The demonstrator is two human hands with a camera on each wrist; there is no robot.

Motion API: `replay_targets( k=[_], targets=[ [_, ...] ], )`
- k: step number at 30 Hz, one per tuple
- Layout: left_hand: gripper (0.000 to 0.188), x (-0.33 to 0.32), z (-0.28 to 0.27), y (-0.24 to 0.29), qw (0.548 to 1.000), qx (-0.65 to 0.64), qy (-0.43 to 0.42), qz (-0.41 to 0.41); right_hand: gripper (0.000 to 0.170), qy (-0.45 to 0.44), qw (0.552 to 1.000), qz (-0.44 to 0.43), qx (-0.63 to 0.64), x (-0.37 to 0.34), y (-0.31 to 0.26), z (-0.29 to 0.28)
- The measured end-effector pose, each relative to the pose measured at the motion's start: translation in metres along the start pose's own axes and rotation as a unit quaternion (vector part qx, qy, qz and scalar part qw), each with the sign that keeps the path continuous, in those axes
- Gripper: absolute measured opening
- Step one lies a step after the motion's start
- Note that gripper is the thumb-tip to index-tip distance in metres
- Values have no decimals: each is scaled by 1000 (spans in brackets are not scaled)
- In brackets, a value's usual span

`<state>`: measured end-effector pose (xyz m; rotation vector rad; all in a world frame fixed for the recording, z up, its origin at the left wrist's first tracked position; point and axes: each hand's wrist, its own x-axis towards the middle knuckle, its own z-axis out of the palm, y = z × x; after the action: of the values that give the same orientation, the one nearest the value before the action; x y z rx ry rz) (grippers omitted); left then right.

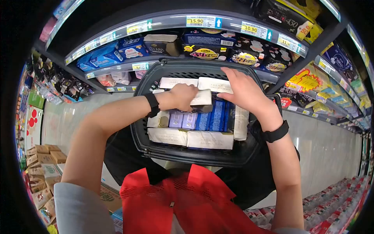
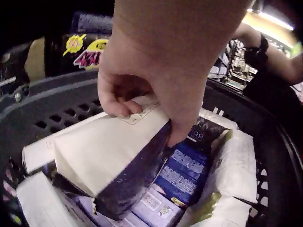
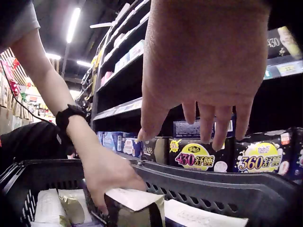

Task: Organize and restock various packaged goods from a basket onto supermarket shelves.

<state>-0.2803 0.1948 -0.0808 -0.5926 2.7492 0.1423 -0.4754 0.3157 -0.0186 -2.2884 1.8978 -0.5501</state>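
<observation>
My left hand grips a white-topped, dark-sided sanitary pad pack over the black shopping basket. In the left wrist view, the thumb lies on the dark side of this pack and the fingers curl on its white face. My right hand hangs above the basket's right part with fingers extended, holding nothing. In the right wrist view, that hand points its spread fingers downward. White packs line the basket's sides, around blue packs and lilac packs.
A shelf with price tags stands ahead, holding black packs and light blue packs. More packs fill the shelves at right. Brown cartons are at lower left, red-and-white goods at lower right. The person wears a red vest.
</observation>
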Motion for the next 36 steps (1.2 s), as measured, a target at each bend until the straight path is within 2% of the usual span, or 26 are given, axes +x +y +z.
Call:
replay_targets(
  k=[2,3,5,6,7,9,11,14,15,18,20,23,25,27,28,29,30,31,32,33,34,35,36],
  targets=[
    [72,8,11,0,990,-48,-79,-111,65,-4,1000,9,-5,-2,3,-1],
    [72,8,17,-1,990,-47,-83,-106,64,-9,1000,11,-11,-3,4,-2],
    [78,4,26,-4,981,-73,-88,-157,63,-11,1000,15,-9,-3,5,-2],
    [75,2,29,-3,985,-54,-51,-159,61,-7,1000,10,-10,-2,7,0],
    [75,2,29,-5,984,-52,-55,-158,60,-3,1000,3,-10,-1,8,2],
    [75,0,16,-6,949,-143,-142,-243,58,-2,1000,1,-5,1,9,5],
    [74,-2,25,-19,951,-151,-129,-237,57,-14,1000,11,-8,2,8,3],
    [56,-5,31,-39,921,-245,-165,-253,60,-41,999,26,-3,2,6,-2],
    [51,-6,31,-42,911,-233,-182,-288,60,-43,999,27,-1,1,6,-1],
    [50,-9,45,-57,897,-259,-187,-306,60,-46,998,32,1,1,7,0],
    [54,-10,54,-63,877,-275,-188,-347,60,-57,997,43,-1,1,7,0],
    [57,-15,58,-66,864,-312,-177,-352,60,-60,997,46,2,1,9,2],
    [59,-17,60,-63,865,-308,-161,-363,59,-44,998,34,4,1,10,5],
    [53,-18,43,-51,879,-259,-189,-354,59,-28,999,25,3,0,10,5],
    [49,-18,33,-39,913,-139,-179,-339,58,-23,1000,17,-2,-1,8,4],
    [49,-20,30,-34,914,-138,-180,-337,57,-19,1000,12,-6,-3,8,3],
    [47,-21,29,-29,983,28,-56,-174,57,-20,1000,16,-5,-4,9,4],
    [47,-23,31,-26,979,189,72,1,57,-22,1000,10,-6,-4,9,6],
    [47,-20,32,-24,976,189,81,75,57,-22,1000,2,-7,-4,9,7],
    [47,-15,32,-28,976,189,79,75,57,-23,1000,2,-6,-4,8,9],
    [45,-8,33,-33,961,174,16,212,56,-29,1000,7,-3,-4,7,12],
    [44,-3,39,-37,924,156,-47,346,56,-34,999,13,-2,-4,8,13],
    [35,-9,59,-40,945,4,-64,320,56,-38,999,18,-5,-6,9,13]
  ],
)
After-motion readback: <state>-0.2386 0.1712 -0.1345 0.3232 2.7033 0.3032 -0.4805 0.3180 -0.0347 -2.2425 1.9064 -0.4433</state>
